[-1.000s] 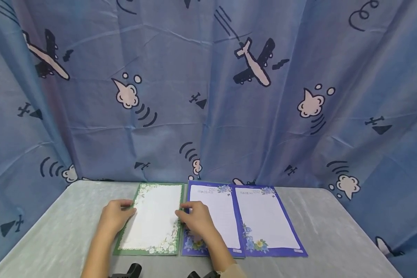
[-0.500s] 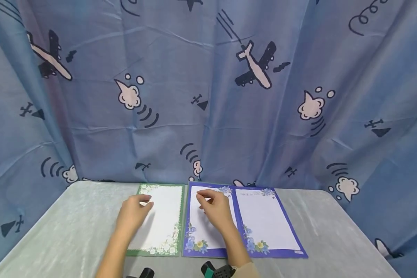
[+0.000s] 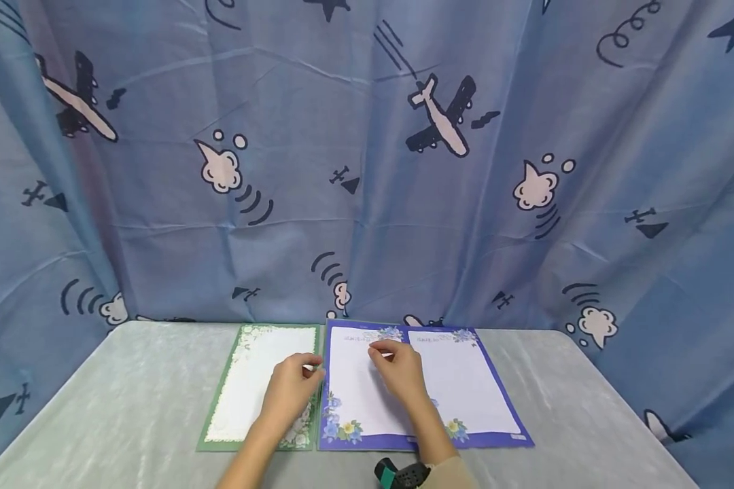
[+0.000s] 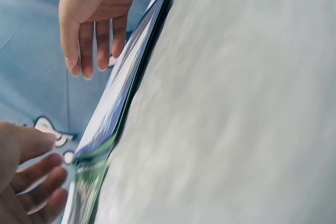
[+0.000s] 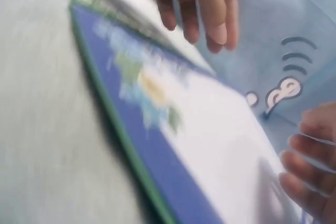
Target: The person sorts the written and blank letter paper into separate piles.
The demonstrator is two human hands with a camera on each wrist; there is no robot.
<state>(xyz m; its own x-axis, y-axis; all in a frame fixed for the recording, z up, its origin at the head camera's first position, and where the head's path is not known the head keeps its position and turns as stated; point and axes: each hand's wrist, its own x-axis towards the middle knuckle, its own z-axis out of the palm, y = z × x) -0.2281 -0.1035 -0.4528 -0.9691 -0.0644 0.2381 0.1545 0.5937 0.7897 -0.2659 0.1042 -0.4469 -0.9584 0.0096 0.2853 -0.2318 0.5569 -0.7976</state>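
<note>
My left hand [image 3: 290,387] hovers over the right part of a letter sheet with a green floral border [image 3: 238,387], its fingers loosely bent and holding nothing. Above a purple-bordered letter sheet [image 3: 367,380] with blue and yellow flowers is my right hand [image 3: 400,370], thumb and fingers relaxed, nothing between them. A second purple-bordered sheet [image 3: 471,387] lies directly to its right, partly behind my right forearm. In the right wrist view, a green edge [image 5: 118,121] shows beneath the purple border. The left wrist view has both the left hand [image 4: 31,177] and the right hand [image 4: 100,19] above the sheets.
The sheets lie side by side on a pale grey cloth-covered table [image 3: 128,401]. Behind the table hangs a blue curtain [image 3: 293,170] printed with planes and clouds. A black wrist device [image 3: 404,474] sits on my right wrist at the lower edge.
Both hands have left the green sheet's side edges. My left hand has moved right across that sheet; my right hand has moved right, over the purple sheet. The sheets stay in place.
</note>
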